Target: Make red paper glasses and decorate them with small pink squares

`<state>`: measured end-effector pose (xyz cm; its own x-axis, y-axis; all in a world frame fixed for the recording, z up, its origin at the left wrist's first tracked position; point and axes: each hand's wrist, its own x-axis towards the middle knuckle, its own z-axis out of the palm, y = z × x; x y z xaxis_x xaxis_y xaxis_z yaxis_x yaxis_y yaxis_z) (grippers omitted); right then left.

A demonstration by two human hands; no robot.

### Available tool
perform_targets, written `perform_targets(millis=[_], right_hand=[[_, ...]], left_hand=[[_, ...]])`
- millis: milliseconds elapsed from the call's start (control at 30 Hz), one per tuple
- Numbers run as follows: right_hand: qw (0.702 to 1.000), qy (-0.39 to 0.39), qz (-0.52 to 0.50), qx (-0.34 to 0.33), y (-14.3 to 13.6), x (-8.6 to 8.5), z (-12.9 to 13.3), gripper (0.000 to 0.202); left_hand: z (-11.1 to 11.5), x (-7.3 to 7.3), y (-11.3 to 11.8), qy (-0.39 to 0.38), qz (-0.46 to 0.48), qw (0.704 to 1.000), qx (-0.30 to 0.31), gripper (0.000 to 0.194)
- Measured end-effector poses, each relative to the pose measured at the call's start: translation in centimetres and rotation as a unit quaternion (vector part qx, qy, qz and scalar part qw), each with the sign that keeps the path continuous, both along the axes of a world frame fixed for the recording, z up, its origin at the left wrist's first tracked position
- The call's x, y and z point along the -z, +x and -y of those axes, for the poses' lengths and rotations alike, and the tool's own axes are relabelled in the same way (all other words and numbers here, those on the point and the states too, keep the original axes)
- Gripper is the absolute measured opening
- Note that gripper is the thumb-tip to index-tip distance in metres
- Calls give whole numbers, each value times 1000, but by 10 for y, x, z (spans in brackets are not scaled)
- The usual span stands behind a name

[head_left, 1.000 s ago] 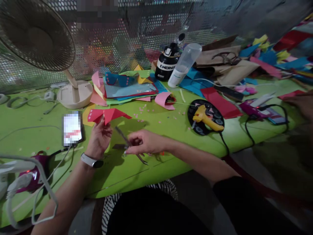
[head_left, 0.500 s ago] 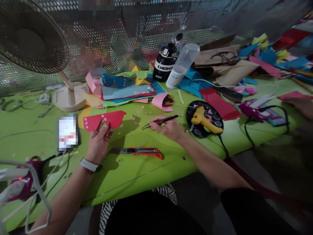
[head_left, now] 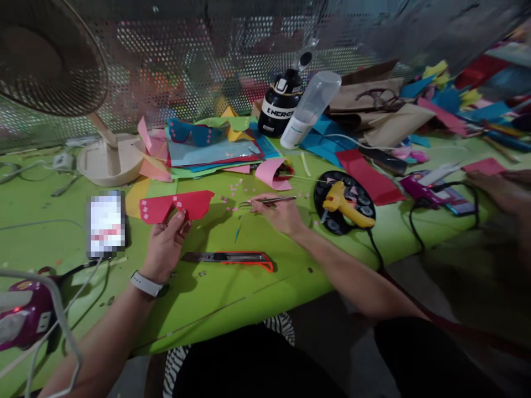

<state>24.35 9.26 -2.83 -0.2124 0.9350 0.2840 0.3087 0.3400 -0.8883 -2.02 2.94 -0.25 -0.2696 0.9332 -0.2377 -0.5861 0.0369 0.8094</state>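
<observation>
Between the thumb and fingers of my left hand [head_left: 170, 235] is a pair of red paper glasses [head_left: 194, 204], with small pale pink pieces on its left part and near the middle. My right hand [head_left: 280, 213] grips dark tweezers [head_left: 271, 200], their tips pointing left just above the table. Close to those tips lie scattered small pink paper pieces [head_left: 235, 190]. A utility knife [head_left: 232, 257] with an orange-red edge rests on the green table in front of both hands. A thin blue sliver [head_left: 237, 234] lies just above the knife.
Right of my hand, a yellow glue gun [head_left: 344, 204] sits on a black round tray [head_left: 323, 218]. Blue paper glasses [head_left: 193, 132] lie on stacked paper behind. A black bottle [head_left: 279, 105], a fan [head_left: 110, 160] and a phone [head_left: 105, 224] stand around. Another person's hand [head_left: 489, 185] is at far right.
My right hand and the tweezers have shifted slightly left, toward the pink pieces. The blue sliver, over the knife before, now lies on the table behind it. The red glasses stay held.
</observation>
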Motion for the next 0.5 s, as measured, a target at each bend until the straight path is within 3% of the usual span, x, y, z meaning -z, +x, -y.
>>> perform_targets(millis=[300,433,500], right_hand=[[986,-49,-157,3,-9,-26,19,26],[968,-4,-243,70,14,-55,26,30],[975,7,-220,30,34,-68,28,38]], left_hand=[[3,-5,3,-44,31,999,-1,22],[3,-4,2,-50,31,998,-6,19],[2,-3,1,-44,32,998,-7,20]])
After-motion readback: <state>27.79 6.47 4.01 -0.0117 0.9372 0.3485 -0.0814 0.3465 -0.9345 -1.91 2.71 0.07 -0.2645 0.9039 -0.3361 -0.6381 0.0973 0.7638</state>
